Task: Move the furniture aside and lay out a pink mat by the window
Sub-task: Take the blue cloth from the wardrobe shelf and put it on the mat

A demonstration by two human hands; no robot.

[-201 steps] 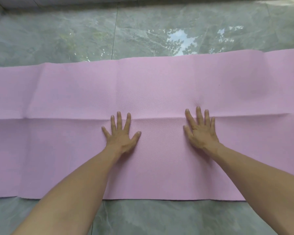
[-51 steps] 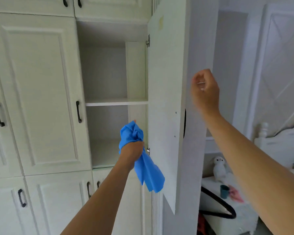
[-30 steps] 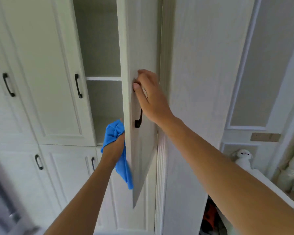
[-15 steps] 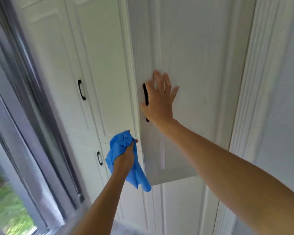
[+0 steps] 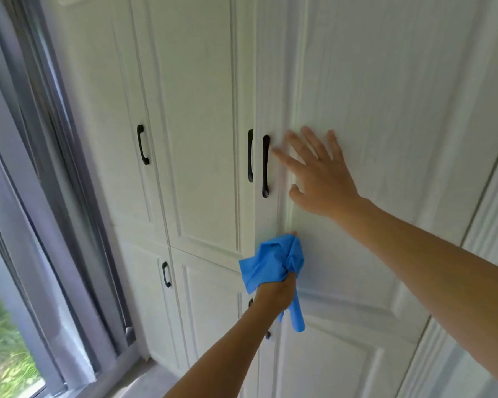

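I face a tall white cupboard (image 5: 202,156) whose doors all lie flush. My right hand (image 5: 316,173) is spread flat with straight fingers over the right upper door (image 5: 385,116), just right of its black handle (image 5: 265,166). Lower down, my left hand (image 5: 278,293) grips a crumpled blue cloth (image 5: 273,265) in front of the same door's lower edge. The pink mat is out of view.
A grey-framed window (image 5: 38,214) runs down the left side, with greenery outside. Lower cupboard doors with black handles (image 5: 166,274) sit beneath the upper ones. A strip of grey floor (image 5: 144,380) shows at the bottom left.
The right upper door has swung fully shut and now lies flush with its neighbour. My right hand has shifted right of the handle. My left hand still holds the blue cloth.
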